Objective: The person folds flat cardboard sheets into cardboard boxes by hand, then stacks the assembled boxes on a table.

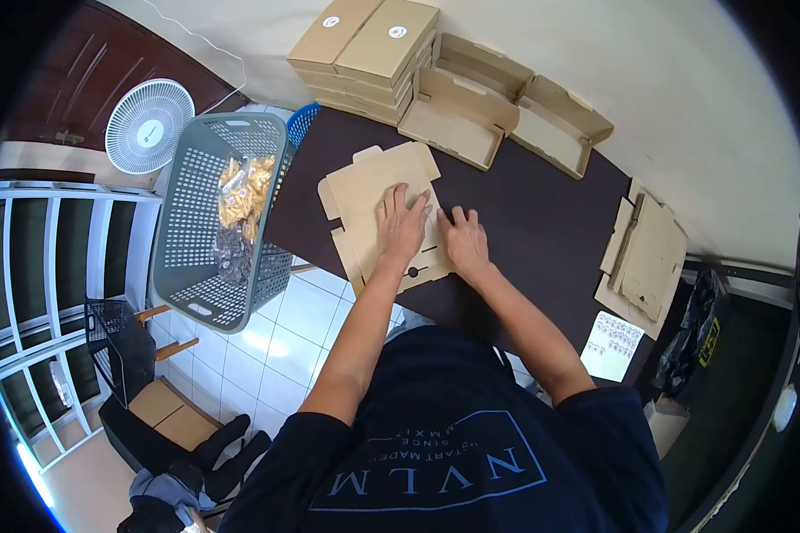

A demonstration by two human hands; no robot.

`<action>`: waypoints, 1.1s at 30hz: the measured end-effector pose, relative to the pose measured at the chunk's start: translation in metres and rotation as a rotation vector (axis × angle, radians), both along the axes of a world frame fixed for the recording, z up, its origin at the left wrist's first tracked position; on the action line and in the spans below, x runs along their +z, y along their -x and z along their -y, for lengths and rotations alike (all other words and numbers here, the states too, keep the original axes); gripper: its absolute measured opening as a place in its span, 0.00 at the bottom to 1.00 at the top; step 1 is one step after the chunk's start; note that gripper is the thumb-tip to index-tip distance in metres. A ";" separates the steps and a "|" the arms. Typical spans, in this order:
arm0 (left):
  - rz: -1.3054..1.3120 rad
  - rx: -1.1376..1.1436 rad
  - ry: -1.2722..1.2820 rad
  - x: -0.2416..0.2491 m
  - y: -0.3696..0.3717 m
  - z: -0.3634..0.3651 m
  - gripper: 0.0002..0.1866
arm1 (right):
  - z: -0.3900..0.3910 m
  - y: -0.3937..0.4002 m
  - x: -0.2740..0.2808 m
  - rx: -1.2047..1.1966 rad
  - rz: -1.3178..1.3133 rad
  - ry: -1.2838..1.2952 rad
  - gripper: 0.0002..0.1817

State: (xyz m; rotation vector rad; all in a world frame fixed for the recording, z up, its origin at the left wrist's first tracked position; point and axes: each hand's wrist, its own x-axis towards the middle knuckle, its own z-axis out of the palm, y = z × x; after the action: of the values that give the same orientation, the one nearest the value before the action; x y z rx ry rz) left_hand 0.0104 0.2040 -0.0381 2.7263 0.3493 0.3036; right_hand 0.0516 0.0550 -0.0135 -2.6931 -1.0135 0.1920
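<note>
A flat, unfolded cardboard box blank (364, 191) lies on the dark brown table (542, 231), with tabs and slots along its edges. My left hand (402, 222) rests on the blank with its fingers spread and pointing away from me. Close beside it, my right hand (465, 242) touches the blank's right edge, fingers apart and slightly bent. A small black round mark or hole (413, 272) shows near the blank's lower edge. Neither hand grips anything that I can see.
Closed boxes (387, 44) with round stickers are stacked at the back, beside open boxes (458, 115). Flat cardboard (649, 258) and a sticker sheet (612, 345) lie at right. Left of the table stand a grey-green basket (182, 209) holding snack bags (244, 195) and a fan (149, 127).
</note>
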 end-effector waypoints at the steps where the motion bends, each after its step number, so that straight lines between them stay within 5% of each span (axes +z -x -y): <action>1: -0.007 0.007 0.000 0.000 -0.001 0.001 0.20 | 0.005 0.005 0.001 -0.003 0.000 0.007 0.22; 12: -0.022 0.019 0.068 0.015 -0.001 -0.011 0.19 | 0.051 0.024 0.033 -0.099 -0.309 0.052 0.14; 14: 0.174 -0.024 0.474 0.016 0.005 -0.025 0.19 | 0.042 0.018 0.046 -0.115 -0.201 -0.094 0.13; 18: 0.196 0.053 0.376 0.037 0.047 -0.027 0.19 | 0.008 0.021 0.056 -0.011 -0.164 -0.262 0.08; 21: -0.024 -0.115 0.493 0.037 0.097 -0.026 0.19 | 0.001 0.023 0.033 0.387 -0.332 -0.278 0.10; 23: -0.151 -0.155 0.460 0.053 0.123 -0.022 0.21 | 0.011 0.014 0.028 0.361 -0.332 -0.303 0.10; 33: 0.160 -0.084 0.295 0.006 0.159 -0.027 0.12 | 0.039 0.012 -0.007 0.460 -0.201 -0.349 0.17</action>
State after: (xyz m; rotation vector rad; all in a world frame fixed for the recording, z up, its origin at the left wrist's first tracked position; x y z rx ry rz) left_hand -0.1486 0.2307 -0.0319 2.4021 0.2155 0.4096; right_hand 0.0399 0.0163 -0.0204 -2.0576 -1.4339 0.3288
